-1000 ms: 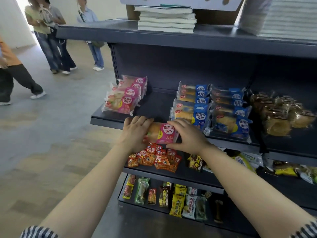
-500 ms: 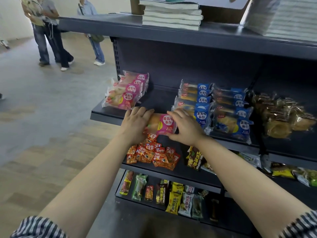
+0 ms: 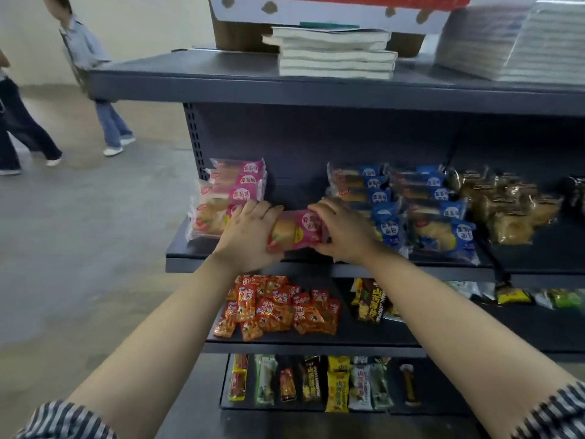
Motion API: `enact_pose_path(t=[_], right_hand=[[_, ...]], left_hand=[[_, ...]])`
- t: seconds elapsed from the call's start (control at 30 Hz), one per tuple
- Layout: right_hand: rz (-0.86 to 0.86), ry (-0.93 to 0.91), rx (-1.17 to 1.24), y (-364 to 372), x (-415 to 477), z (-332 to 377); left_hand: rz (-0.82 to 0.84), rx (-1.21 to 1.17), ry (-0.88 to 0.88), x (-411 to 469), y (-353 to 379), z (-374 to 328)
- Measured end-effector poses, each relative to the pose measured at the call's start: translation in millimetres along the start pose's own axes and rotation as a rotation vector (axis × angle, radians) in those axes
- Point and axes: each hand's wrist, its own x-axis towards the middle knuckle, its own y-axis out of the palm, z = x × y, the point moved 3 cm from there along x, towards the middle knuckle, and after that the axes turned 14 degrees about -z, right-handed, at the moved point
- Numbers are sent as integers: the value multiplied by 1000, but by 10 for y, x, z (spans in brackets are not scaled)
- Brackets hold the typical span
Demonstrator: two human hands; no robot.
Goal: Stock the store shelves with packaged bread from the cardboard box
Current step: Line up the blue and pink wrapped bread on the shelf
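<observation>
left hand (image 3: pixel 250 237) + right hand (image 3: pixel 343 231) grip pink bread pack (image 3: pixel 297 230) | over middle shelf (image 3: pixel 196 259) | beside pink stack (image 3: pixel 232 191)

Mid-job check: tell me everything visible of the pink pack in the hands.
The pink pack is glossy plastic, clear at its left end where a golden bun shows, pink at the right with a round white label. It lies lengthwise, left to right, over the front of the shelf, between the pink stack and the blue packs. The left hand grips its left end; the right hand pinches its right end. Whether it rests on the shelf is hidden.
</observation>
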Motion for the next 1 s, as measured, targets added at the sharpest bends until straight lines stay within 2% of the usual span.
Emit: enact_pose_path(t=[0.23,0.47,0.67,0.8,1.0], right_hand=[[25,61,-43,61,131,32],[41,71,-7,118,279,-81],[70,57,65,196,391,-316],[34,49,45,231,496,-472],[89,58,-7,326,590,-620]], left_hand=[[60,94,74,137,129,29],[24,99,71,362,256,46],[16,79,33,524,360,86],[19,91,-8,652,412,55],[44,125,-26,781,510,10]])
